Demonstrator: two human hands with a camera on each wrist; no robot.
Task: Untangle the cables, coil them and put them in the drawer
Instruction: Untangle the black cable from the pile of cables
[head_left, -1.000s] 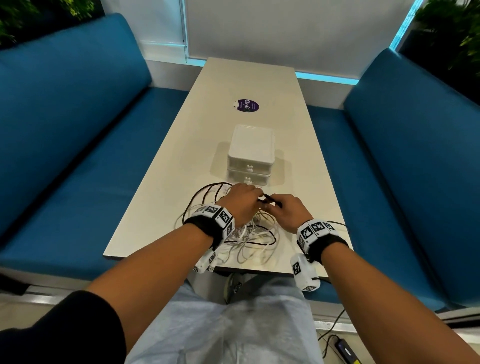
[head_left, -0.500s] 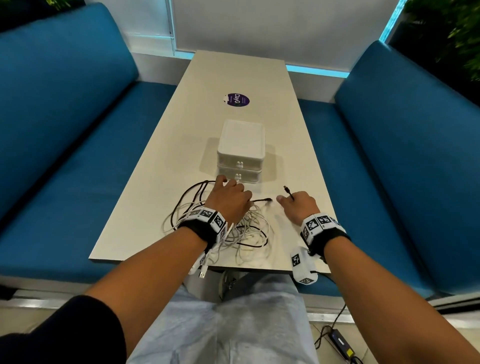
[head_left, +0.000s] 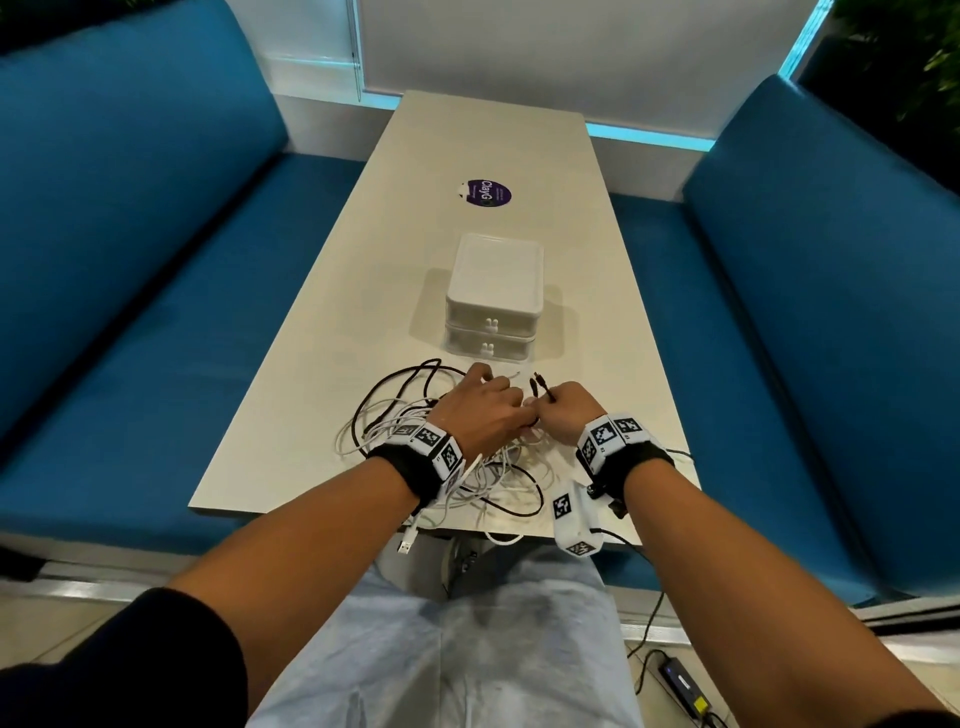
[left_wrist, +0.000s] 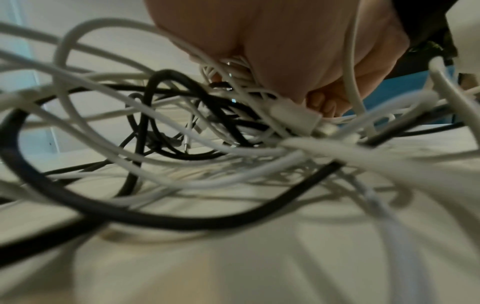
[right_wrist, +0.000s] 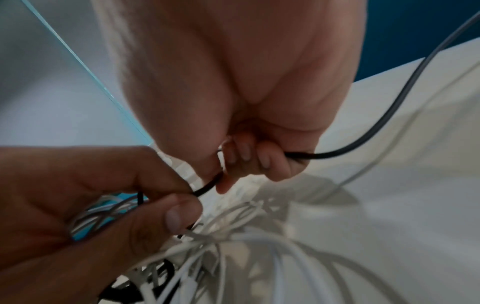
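Observation:
A tangle of black and white cables lies on the near end of the table. My left hand rests on the tangle and pinches a thin black cable between thumb and forefinger; white cables run under its palm. Right beside it, my right hand curls its fingers round the same black cable, whose plug end sticks up beyond the knuckles. The white two-drawer unit stands just behind the hands with both drawers closed.
A purple round sticker sits farther up the table. Blue benches flank both sides. A white USB plug hangs over the near table edge. A power adapter lies on the floor at the right.
Half a second ago the hands were apart, the left flat on the tangle and the right out to the side with the plug. Now they have met again and both hold the black cable.

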